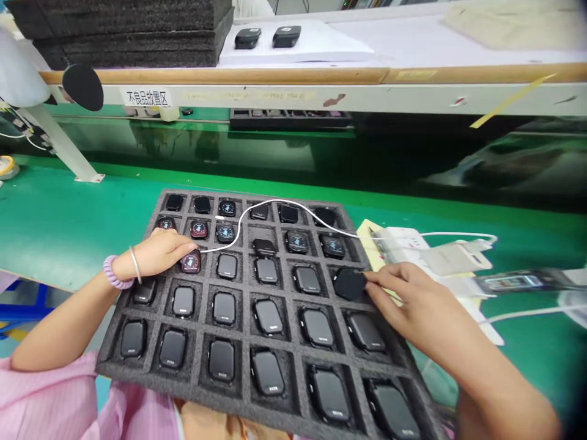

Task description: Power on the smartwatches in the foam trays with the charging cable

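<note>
A grey foam tray (293, 338) with several rows of compartments holds black smartwatches. My left hand (153, 252) is over its left side, fingers closed at the end of a thin white cable (284, 200). Just under those fingertips lies a smartwatch with a lit screen (191, 261). The exact join of cable and watch is hidden. On the right side, my right hand (410, 299) pinches the edge of a dark smartwatch (349, 283), tilted in its compartment. A few watches at the back left also have lit screens, while the front rows are dark.
Right of the tray are a white power strip (403, 238), a white charger (458, 256) and more cables on the green bench (541, 360). A lamp post (64, 146) stands at left. The shelf above bears black foam blocks (128, 30) and two dark devices (287, 36).
</note>
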Demonstrator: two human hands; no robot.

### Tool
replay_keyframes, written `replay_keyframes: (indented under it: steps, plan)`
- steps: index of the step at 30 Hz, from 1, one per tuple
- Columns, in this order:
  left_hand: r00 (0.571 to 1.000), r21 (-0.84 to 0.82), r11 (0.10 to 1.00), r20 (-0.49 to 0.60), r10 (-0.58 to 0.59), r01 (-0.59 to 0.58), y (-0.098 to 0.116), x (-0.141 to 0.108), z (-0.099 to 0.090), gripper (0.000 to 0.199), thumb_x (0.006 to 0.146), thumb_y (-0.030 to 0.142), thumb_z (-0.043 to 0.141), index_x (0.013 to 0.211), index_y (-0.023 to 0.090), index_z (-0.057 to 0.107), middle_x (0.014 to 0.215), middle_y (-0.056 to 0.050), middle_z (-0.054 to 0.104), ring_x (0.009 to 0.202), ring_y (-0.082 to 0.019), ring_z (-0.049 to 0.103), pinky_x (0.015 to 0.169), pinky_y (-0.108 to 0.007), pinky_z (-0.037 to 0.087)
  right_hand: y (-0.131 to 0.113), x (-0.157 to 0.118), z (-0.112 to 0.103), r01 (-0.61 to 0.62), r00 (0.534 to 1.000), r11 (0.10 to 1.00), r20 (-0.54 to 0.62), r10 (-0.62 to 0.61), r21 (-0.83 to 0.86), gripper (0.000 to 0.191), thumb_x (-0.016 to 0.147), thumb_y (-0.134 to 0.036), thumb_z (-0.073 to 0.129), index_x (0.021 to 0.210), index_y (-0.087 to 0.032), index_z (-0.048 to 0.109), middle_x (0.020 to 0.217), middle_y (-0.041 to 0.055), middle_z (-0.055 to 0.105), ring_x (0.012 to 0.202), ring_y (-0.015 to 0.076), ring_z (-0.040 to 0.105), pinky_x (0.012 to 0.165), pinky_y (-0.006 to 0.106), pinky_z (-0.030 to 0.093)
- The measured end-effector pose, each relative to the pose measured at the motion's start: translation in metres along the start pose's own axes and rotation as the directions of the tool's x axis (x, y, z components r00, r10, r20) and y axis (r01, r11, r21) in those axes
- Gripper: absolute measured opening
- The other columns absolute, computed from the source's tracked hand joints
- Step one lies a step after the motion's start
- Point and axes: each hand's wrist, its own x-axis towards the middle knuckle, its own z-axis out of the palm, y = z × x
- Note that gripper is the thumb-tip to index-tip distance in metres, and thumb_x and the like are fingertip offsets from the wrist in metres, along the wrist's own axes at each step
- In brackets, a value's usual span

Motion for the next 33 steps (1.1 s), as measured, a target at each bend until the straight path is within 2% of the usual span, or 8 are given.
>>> replay_keyframes:
  steps: [7, 12, 18, 23, 27, 30, 33]
  plan:
    - [1.000, 0.062, 0.998, -0.024, 0.007, -0.005, -0.007, 0.003, 0.005, 0.055, 0.100, 0.060, 0.029, 0.097, 0.024, 0.071, 0.090, -0.004, 0.073, 0.091, -0.022, 0.064, 0.092, -0.034, 0.043, -0.009, 0.003, -0.003, -0.003, 1.000, 0.999, -0.022, 0.003, 0.037, 0.030, 0.096, -0.031, 0.045, 0.089, -0.018, 0.071, 0.084, 0.0093, 0.060, 0.073, 0.0234, 0.061, 0.064, 0.038, 0.054]
    - [0.999, 0.085, 0.996, 0.034, -0.041, 0.038, -0.007, 0.004, 0.003, 0.057, 0.098, 0.060, 0.026, 0.101, 0.025, 0.070, 0.104, -0.004, 0.074, 0.096, -0.024, 0.064, 0.092, -0.037, 0.041, -0.012, 0.003, -0.004, -0.051, 0.998, 0.997, -0.023, 0.053, 0.050, 0.030, 0.097, -0.030, 0.045, 0.089, -0.019, 0.071, 0.085, 0.0087, 0.059, 0.076, 0.0228, 0.061, 0.068, 0.037, 0.054]
    - [0.996, 0.077, 0.995, 0.064, -0.065, 0.060, -0.003, 0.006, 0.001, 0.053, 0.098, 0.057, 0.028, 0.106, 0.025, 0.070, 0.107, -0.004, 0.074, 0.098, -0.025, 0.064, 0.094, -0.037, 0.040, -0.010, 0.003, -0.003, -0.024, 1.000, 1.000, -0.021, 0.024, -0.001, 0.031, 0.096, -0.030, 0.044, 0.088, -0.018, 0.071, 0.084, 0.0091, 0.061, 0.073, 0.0231, 0.061, 0.064, 0.036, 0.051]
    - [0.996, 0.082, 0.993, 0.042, -0.084, 0.081, 0.003, 0.006, 0.000, 0.049, 0.098, 0.053, 0.032, 0.101, 0.024, 0.070, 0.102, -0.005, 0.075, 0.097, -0.024, 0.065, 0.093, -0.035, 0.040, -0.010, 0.004, -0.004, 0.057, 0.996, 0.987, -0.062, -0.067, -0.151, 0.036, 0.098, -0.029, 0.042, 0.085, -0.016, 0.073, 0.082, 0.0104, 0.063, 0.068, 0.0228, 0.062, 0.056, 0.033, 0.040]
    - [0.992, -0.045, 0.992, 0.055, -0.114, 0.117, 0.010, 0.005, -0.004, 0.046, 0.094, 0.053, 0.038, 0.098, 0.020, 0.069, 0.090, -0.003, 0.074, 0.084, -0.020, 0.065, 0.082, -0.029, 0.042, -0.010, 0.006, -0.005, 0.099, 0.986, 0.971, -0.109, -0.125, -0.218, 0.039, 0.098, -0.030, 0.041, 0.080, -0.017, 0.073, 0.080, 0.0091, 0.064, 0.064, 0.0204, 0.060, 0.056, 0.031, 0.030]
    - [0.989, -0.105, 0.984, 0.044, -0.139, 0.143, 0.013, 0.004, -0.006, 0.047, 0.090, 0.057, 0.041, 0.096, 0.018, 0.068, 0.084, -0.002, 0.072, 0.076, -0.018, 0.062, 0.075, -0.027, 0.042, -0.013, 0.010, -0.006, 0.070, 0.985, 0.968, -0.138, -0.105, -0.241, 0.039, 0.097, -0.029, 0.041, 0.077, -0.019, 0.073, 0.078, 0.0071, 0.066, 0.066, 0.0197, 0.061, 0.058, 0.030, 0.023]
    - [0.990, -0.119, 0.983, 0.019, -0.141, 0.143, 0.013, 0.004, -0.005, 0.050, 0.087, 0.060, 0.042, 0.095, 0.018, 0.068, 0.077, 0.000, 0.069, 0.070, -0.016, 0.059, 0.072, -0.026, 0.042, -0.017, 0.016, -0.009, -0.011, 0.978, 0.959, -0.203, -0.049, -0.284, 0.036, 0.097, -0.029, 0.044, 0.076, -0.020, 0.072, 0.076, 0.0058, 0.068, 0.068, 0.0205, 0.063, 0.062, 0.032, 0.023]
